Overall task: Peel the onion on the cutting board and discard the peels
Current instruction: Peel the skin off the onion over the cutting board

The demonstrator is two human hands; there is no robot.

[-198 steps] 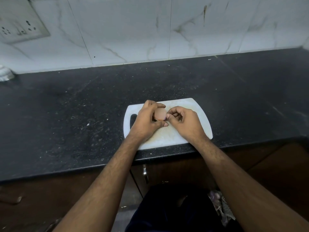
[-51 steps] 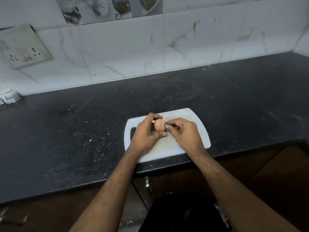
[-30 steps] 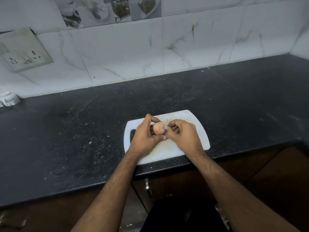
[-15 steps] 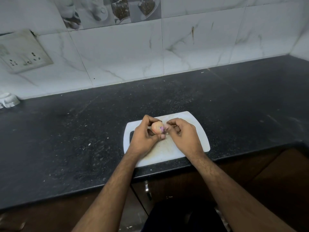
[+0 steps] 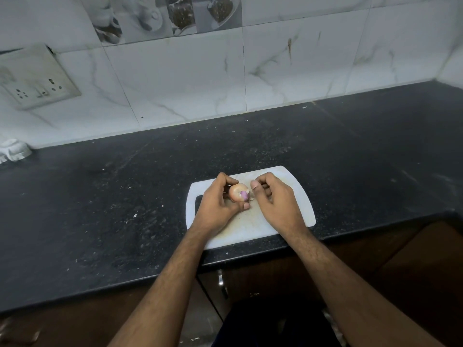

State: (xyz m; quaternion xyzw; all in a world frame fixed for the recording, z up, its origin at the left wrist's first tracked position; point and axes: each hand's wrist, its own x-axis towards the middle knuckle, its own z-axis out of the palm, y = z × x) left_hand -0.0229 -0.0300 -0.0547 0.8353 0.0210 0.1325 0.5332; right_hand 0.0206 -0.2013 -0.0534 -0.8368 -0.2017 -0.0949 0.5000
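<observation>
A small onion (image 5: pixel 237 192) with tan skin is gripped in my left hand (image 5: pixel 218 204) just above the white cutting board (image 5: pixel 298 196). A patch of purple flesh shows at its right end. My right hand (image 5: pixel 274 199) hovers a short gap to the right of the onion, fingers curled and thumb tip pointing at it. I see no peel between its fingers. A tiny pale peel fragment (image 5: pixel 251 200) lies on the board below the onion.
The board sits at the front edge of a black speckled counter (image 5: pixel 125 196). A marble-tiled wall with a socket plate (image 5: pixel 37 81) runs behind. A small white object (image 5: pixel 13 150) stands at the far left. Brown cabinet doors (image 5: pixel 400 266) are below the counter.
My right hand has pulled a little to the right, off the onion's end, and more purple flesh is exposed there. My left hand keeps its grip on the onion.
</observation>
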